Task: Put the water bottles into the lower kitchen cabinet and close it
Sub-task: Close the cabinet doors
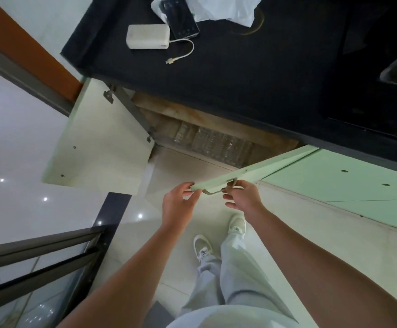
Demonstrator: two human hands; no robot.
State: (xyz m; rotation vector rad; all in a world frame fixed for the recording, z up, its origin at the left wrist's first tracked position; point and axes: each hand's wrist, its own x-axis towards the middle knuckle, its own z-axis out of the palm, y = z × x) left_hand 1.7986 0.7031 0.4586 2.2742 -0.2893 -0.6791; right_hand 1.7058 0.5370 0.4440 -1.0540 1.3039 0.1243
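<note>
Bottles (216, 143): blurred, apparently a clear, light plastic pack, inside the lower cabinet (192, 114).
Door (263, 171): stiff, light, half open.
Left hand (177, 202): pinches the door's corner.
Right hand (242, 196): grips the handle (212, 191), the best hold.

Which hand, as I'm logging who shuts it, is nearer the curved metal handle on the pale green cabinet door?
Right. The right hand pinches the handle's right end; the left hand grips the door's corner beside it.

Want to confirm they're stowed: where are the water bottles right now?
Head view, centre: the water bottles lie inside the open lower cabinet beneath the black countertop, between the white door at left and the green door at right.
</note>
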